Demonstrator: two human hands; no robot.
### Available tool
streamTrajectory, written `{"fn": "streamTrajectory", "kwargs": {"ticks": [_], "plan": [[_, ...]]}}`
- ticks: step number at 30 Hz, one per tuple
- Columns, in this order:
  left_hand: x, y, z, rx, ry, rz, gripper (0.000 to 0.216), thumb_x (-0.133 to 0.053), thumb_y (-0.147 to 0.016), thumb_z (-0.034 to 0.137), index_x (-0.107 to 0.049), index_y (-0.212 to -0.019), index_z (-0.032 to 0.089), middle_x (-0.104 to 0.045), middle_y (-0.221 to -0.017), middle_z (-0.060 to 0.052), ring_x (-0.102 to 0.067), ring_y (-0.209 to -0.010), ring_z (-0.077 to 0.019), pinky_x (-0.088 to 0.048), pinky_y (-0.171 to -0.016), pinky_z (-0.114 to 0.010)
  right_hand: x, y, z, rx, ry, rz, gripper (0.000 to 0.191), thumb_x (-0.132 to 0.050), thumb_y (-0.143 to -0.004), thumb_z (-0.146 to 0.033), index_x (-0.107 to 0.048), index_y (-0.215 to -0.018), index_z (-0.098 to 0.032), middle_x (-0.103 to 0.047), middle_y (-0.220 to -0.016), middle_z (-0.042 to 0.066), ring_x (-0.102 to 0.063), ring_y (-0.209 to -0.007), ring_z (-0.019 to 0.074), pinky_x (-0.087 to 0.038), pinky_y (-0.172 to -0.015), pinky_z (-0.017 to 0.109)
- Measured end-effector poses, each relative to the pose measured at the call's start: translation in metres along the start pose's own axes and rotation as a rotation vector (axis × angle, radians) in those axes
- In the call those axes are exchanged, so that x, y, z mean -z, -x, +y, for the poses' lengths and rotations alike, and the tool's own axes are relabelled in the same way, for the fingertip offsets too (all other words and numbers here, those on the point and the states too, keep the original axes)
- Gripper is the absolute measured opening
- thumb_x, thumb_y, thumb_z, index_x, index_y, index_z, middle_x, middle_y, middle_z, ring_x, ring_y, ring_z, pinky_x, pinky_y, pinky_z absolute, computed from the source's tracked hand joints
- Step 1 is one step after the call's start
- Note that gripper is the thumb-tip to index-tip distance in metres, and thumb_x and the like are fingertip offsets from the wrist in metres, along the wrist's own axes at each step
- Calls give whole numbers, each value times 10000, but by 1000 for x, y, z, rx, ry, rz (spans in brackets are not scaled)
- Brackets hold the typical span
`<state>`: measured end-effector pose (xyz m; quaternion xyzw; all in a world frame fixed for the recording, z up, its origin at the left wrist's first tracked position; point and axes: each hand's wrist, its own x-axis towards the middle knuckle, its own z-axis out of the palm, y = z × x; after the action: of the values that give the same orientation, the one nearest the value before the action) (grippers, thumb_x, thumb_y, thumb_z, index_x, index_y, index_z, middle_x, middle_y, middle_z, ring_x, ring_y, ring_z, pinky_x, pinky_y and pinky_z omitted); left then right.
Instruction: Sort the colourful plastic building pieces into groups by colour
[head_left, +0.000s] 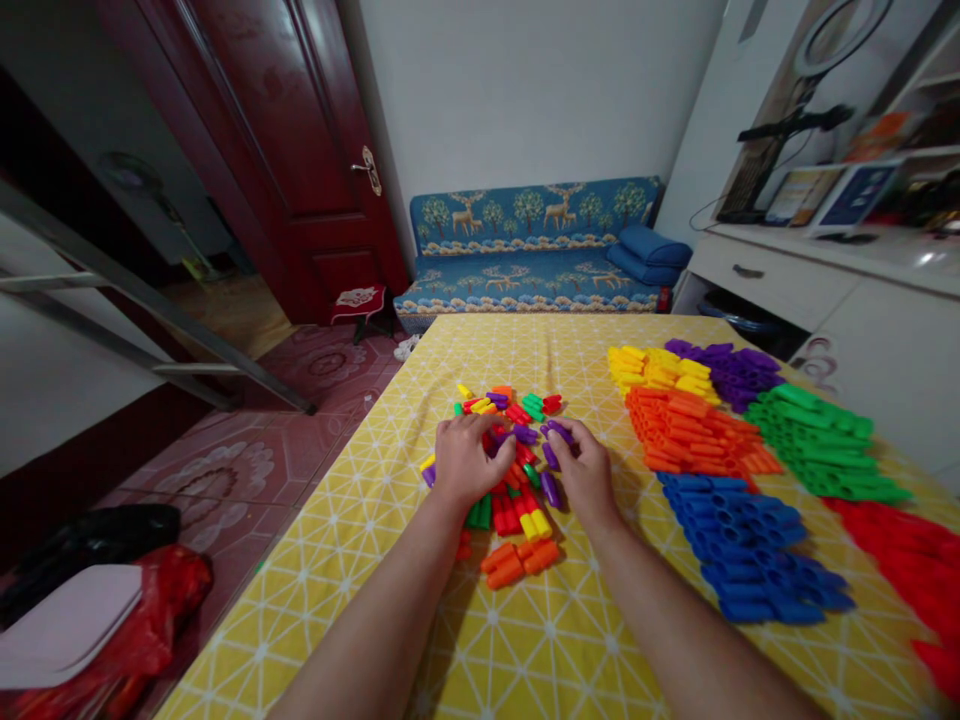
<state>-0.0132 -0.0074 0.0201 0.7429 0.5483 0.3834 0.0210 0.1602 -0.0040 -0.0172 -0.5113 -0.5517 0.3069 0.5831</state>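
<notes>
Pinching a purple piece (550, 427), the right grip (588, 472) borders the remaining mixed pile (507, 514), left grip (466, 458) indeterminable, six single-colour stacks (750, 545) formed.

Blue deer-print sofa (525, 265) up against a white wall (525, 90), shiny dark-red door (300, 120) left of it, pinkish tile floor (232, 470).

Beyond the far edge of the table (345, 610), a blue sofa (517, 262) is standing, with a blue cushion (651, 246) resting at its right end. Past the far left corner, a dark red door (300, 130) is standing open; a stool (358, 299) is sitting before it. Off the left edge, a metal ladder (202, 335) is standing and a red bag (176, 620) is lying. Near the far right corner, a white cabinet (772, 275) is carrying a ring light (825, 70).
</notes>
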Motion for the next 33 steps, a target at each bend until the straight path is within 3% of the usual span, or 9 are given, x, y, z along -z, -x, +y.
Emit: {"fn": "streamTrajectory", "kwargs": {"ticks": [5, 9, 15, 23, 28, 31, 33], "plan": [[-5, 2, 5, -111, -111, -131, 315, -719, -684, 277, -723, -997, 237, -732, -889, -75, -627, -886, -292, -443, -848, -431, 2, 0, 0, 57, 66, 51, 289, -565, -869, -409, -658, -1033, -191, -688, -1027, 98, -634, -943, 247, -506, -831, 394], [-11, 0, 1, -72, 17, -199, 344, -647, -722, 156, -718, -1048, 239, -753, -953, -57, -668, -900, -264, -490, -843, -397, 1, 2, -2, 180, 163, 34, 263, -564, -886, -382, -684, -1048, -213, -691, -1044, 90, -626, -984, 246, -484, -891, 403], [-16, -2, -6, -65, 346, -91, 262, -582, -846, 131, -700, -1073, 190, -749, -1033, -68, -689, -964, -214, -532, -871, -344, -4, 5, -7, 123, 24, -37, 277, -586, -883, -380, -666, -1093, -219, -709, -1049, 70, -657, -951, 229, -508, -874, 378], [-17, 0, -6, -124, 456, -95, 226, -600, -868, 147, -702, -1062, 202, -746, -993, -53, -693, -924, -185, -543, -852, -308, -7, 9, -9, 117, -110, -177, 278, -627, -854, -372, -646, -1098, -240, -695, -1051, 54, -654, -969, 222, -524, -865, 366], [-22, 0, -13, -83, 466, -89, 244, -616, -870, 196, -675, -1107, 200, -744, -1019, -64, -697, -934, -197, -553, -859, -333, -4, 10, -19, 17, -148, -7, 289, -660, -818, -417, -633, -1027, -219, -690, -927, 48, -650, -800, 195, -535, -675, 304], [-23, 0, -16, -87, 449, -71, 221, -596, -886, 202, -677, -1092, 198, -737, -1042, -70, -686, -974, -203, -543, -878, -343, 2, 6, -30, -163, -377, 116, 361, -682, -787, -471, -602, -1025, -212, -665, -800, 16, -615, -619, 149, -503, -518, 256], [-24, 0, -17, -110, 439, -67, 208, -587, -894, 202, -680, -1079, 199, -734, -1043, -69, -679, -988, -202, -536, -885, -342, 12, -6, -38, -249, -548, 173, 359, -723, -744, -446, -602, -985, -209, -663, -786, -2, -604, -573, 122, -515, -510, 247]]}}
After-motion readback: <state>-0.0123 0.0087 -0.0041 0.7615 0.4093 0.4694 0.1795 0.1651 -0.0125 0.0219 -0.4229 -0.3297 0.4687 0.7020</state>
